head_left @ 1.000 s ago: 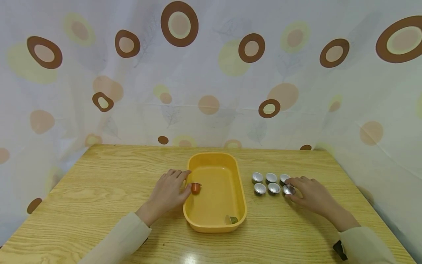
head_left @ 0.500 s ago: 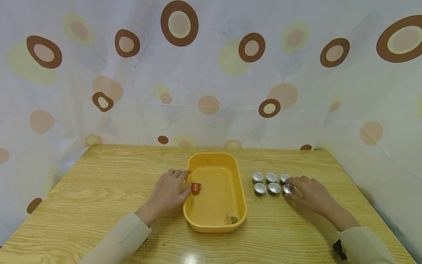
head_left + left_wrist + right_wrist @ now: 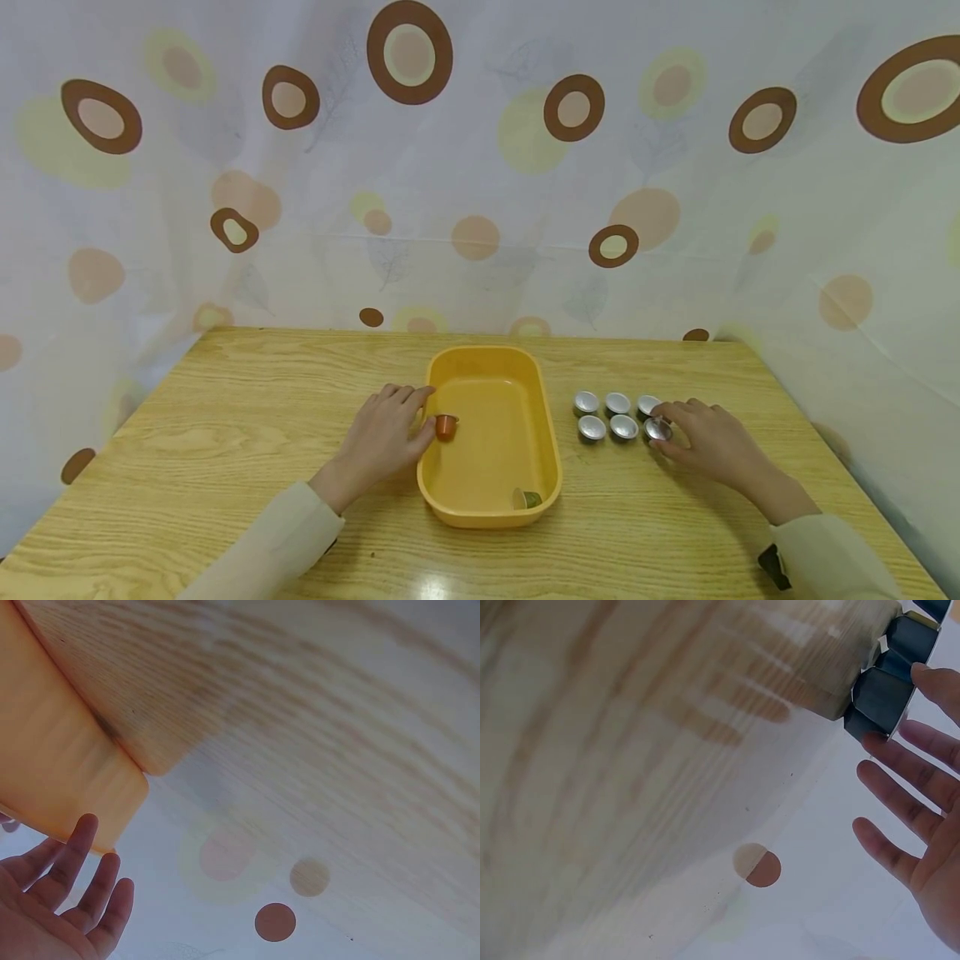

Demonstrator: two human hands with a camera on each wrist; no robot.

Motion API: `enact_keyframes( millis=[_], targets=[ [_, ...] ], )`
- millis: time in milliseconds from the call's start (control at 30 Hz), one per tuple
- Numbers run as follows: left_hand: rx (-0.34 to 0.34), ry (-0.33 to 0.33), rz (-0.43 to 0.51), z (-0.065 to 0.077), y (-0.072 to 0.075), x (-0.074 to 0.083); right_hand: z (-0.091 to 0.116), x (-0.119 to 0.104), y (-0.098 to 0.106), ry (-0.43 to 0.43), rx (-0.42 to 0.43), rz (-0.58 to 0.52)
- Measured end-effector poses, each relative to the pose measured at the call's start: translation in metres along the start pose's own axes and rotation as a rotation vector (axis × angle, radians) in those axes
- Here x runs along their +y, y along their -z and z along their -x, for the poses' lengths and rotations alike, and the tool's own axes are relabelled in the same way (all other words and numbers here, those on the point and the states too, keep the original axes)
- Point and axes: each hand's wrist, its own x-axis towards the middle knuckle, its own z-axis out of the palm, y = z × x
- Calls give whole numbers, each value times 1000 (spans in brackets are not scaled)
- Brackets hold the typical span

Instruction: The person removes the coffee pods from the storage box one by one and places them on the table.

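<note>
A yellow tray point(image 3: 487, 518) stands mid-table. My left hand point(image 3: 384, 433) rests at its left rim, the index finger and thumb reaching over the edge. In the left wrist view the other fingers are spread, loosely extended by the outer wall. Inside the tray, an orange coffee capsule point(image 3: 446, 427) lies beside the thumb and a green coffee capsule point(image 3: 528, 499) lies in the near right corner. My right hand point(image 3: 708, 442) pinches the front right silver-lidded coffee capsule point(image 3: 657, 431) between thumb and index finger. Dark capsule sides point(image 3: 883, 697) show against those fingers in the right wrist view.
Two short rows of silver-lidded capsules point(image 3: 622, 427) stand lid up on the wooden table point(image 3: 285, 400), right of the tray. A patterned cloth point(image 3: 480, 167) hangs behind the table and down its sides.
Both hands hold nearly the same place throughout. The front right capsule shifts only very slightly under my right fingers, and the tray stays put.
</note>
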Motion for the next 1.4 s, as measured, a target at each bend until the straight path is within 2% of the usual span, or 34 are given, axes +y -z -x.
enact_keyframes(
  millis=[333,700,1233,1400],
  targets=[
    [-19,18,-1,-1,1,0,-2,2,2,-19,-15,-11],
    [-6,7,-6,-1,3,1,-8,0,8,-10,11,-15],
    [-4,1,1,-1,2,1,-29,-29,12,86,13,28],
    [-7,2,-2,-1,1,1,-35,-39,11,138,43,31]
  ],
)
